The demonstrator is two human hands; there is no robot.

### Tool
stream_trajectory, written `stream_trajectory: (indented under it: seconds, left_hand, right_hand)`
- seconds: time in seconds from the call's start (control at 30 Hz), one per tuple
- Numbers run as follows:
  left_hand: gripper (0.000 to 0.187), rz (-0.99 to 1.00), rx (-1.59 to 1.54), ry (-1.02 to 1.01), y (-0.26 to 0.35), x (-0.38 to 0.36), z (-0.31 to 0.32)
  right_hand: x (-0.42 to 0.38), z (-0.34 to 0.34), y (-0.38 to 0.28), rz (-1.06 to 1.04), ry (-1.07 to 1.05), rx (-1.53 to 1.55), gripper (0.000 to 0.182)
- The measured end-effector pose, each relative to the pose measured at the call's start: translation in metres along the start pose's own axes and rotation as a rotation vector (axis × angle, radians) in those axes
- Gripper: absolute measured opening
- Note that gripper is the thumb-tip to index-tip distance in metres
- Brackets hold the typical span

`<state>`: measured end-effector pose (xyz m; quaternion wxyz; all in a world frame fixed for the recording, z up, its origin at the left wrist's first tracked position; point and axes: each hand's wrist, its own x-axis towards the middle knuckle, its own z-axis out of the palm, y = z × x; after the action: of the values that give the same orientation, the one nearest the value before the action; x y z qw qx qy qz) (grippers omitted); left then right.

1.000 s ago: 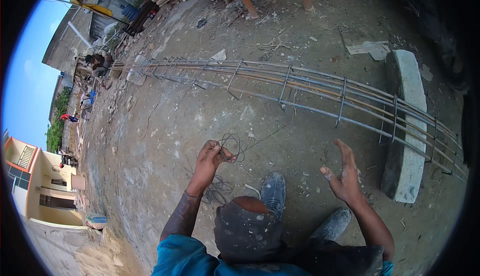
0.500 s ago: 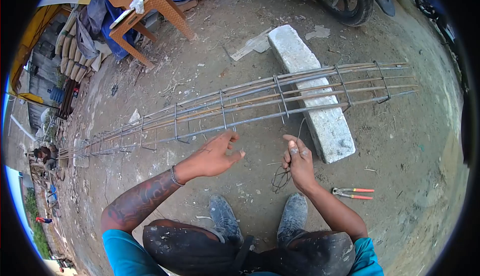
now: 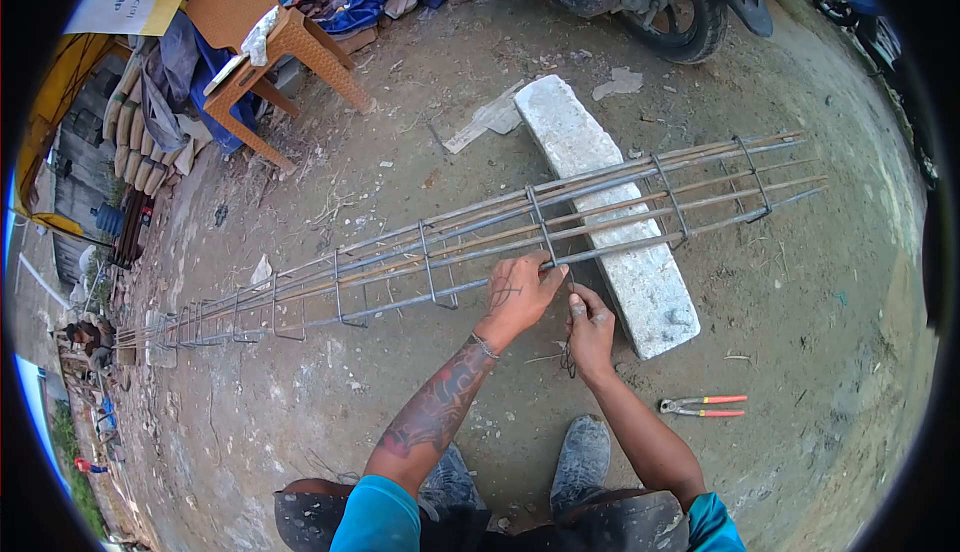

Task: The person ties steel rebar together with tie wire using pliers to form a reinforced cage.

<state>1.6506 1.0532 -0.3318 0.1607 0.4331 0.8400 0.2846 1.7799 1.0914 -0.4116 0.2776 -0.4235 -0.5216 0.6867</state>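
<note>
Rebar cage (image 3: 427, 260) on block (image 3: 652, 297), dirt ground (image 3: 270, 392), right hand (image 3: 592, 332) pinching wire (image 3: 570, 360), left hand (image 3: 518, 292) grip unclear

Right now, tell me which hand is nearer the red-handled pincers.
The right. The right hand pinches wire above and left of the pincers in the picture; the left hand is farther left, at the rebar cage.

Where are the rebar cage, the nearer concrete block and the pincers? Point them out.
Rebar cage (image 3: 540, 222): head view, on a stirrup.
Nearer concrete block (image 3: 638, 277): head view, on its bare top face.
Pincers (image 3: 718, 400): head view, on the upper red handle.
</note>
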Motion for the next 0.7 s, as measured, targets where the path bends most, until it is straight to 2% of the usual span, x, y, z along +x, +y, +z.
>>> stream_trajectory:
  seconds: [0.07,0.3,0.4,0.47,0.6,0.67,0.7]
  left_hand:
    - [0.035,0.057,-0.009,0.033,-0.001,-0.001,0.001]
    - [0.033,0.046,-0.018,0.022,-0.001,-0.001,0.002]
    - [0.03,0.077,-0.017,0.04,-0.007,0.0,0.009]
    - [0.028,0.134,-0.116,0.242,-0.011,0.0,0.018]
    - [0.027,0.091,-0.243,0.387,0.009,0.0,0.005]
    - [0.021,0.286,-0.041,0.328,-0.005,0.008,0.009]
    - [0.021,0.284,-0.042,0.328,-0.008,0.01,0.01]
  right_hand:
    - [0.004,0.0,0.003,-0.018,-0.001,0.055,0.019]
    - [0.026,0.004,0.012,-0.002,-0.067,0.199,0.015]
    - [0.037,0.007,0.013,-0.003,-0.175,0.267,0.012]
    - [0.039,0.011,0.004,-0.009,-0.209,0.24,0.013]
    - [0.043,0.01,-0.005,0.016,-0.243,0.229,0.013]
    - [0.041,0.008,-0.01,0.038,-0.271,0.258,0.015]
    - [0.039,0.007,-0.012,0.04,-0.272,0.256,0.015]
